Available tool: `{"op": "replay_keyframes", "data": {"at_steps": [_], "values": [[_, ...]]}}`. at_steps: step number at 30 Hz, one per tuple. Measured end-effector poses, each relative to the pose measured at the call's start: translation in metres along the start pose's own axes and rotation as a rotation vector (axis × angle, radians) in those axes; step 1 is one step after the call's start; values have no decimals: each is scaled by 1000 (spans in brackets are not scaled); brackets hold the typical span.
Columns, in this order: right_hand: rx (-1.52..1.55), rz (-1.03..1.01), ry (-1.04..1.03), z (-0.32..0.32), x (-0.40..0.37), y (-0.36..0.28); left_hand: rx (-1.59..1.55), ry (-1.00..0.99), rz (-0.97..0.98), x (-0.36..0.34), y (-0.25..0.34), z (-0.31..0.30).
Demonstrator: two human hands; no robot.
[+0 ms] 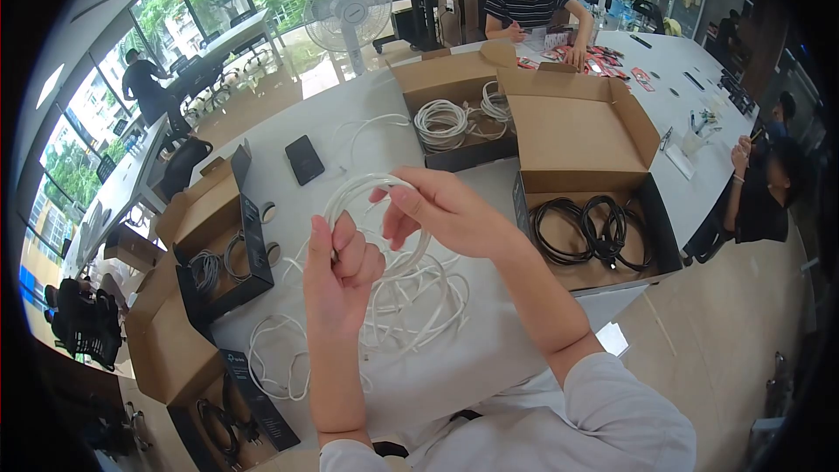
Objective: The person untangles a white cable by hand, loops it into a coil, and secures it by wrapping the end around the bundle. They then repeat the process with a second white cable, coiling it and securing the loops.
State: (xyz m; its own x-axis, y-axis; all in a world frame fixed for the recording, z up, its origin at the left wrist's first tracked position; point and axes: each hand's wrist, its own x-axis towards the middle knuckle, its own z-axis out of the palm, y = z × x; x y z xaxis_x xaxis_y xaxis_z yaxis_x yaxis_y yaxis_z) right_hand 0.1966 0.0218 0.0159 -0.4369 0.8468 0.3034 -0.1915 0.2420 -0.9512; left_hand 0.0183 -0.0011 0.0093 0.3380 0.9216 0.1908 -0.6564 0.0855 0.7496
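Observation:
A loop of white cable point(348, 187) is held up between my two hands above the table. My left hand point(343, 264) is closed around the loop's left side, thumb pointing up. My right hand point(446, 212) grips the top right of the loop with bent fingers. Below them, a loose tangle of white cable point(447, 287) spreads over the white table point(489, 358). Part of it is hidden behind my left hand and forearm.
Open cardboard boxes hold coiled cables: white point(441, 125) at the back, black point(603, 232) at right, grey point(205, 271) and black point(218, 424) at left. A dark flat device point(304, 160) and tape rolls point(272, 253) lie nearby. A person point(530, 9) sits across the table.

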Motion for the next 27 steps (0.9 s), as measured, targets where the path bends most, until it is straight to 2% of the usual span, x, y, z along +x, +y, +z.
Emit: {"op": "replay_keyframes", "data": {"at_steps": [7, 10, 13, 17, 20, 27], "values": [[475, 194, -111, -7, -3, -5, -98, -61, -20, 2, -5, -1], [516, 269, -14, -4, -2, -7, -81, -37, -30, 4, -6, 0], [580, 268, -37, -6, -1, -6, -82, -84, -9, 7, -9, -1], [496, 243, 25, 0, -3, -9, 2, -97, 16, 7, -9, -2], [431, 168, 43, -1, -4, -7, 266, 16, 123, 7, -11, 3], [454, 155, 99, 0, -4, -8, 576, 70, 236, 4, -7, -5]]}}
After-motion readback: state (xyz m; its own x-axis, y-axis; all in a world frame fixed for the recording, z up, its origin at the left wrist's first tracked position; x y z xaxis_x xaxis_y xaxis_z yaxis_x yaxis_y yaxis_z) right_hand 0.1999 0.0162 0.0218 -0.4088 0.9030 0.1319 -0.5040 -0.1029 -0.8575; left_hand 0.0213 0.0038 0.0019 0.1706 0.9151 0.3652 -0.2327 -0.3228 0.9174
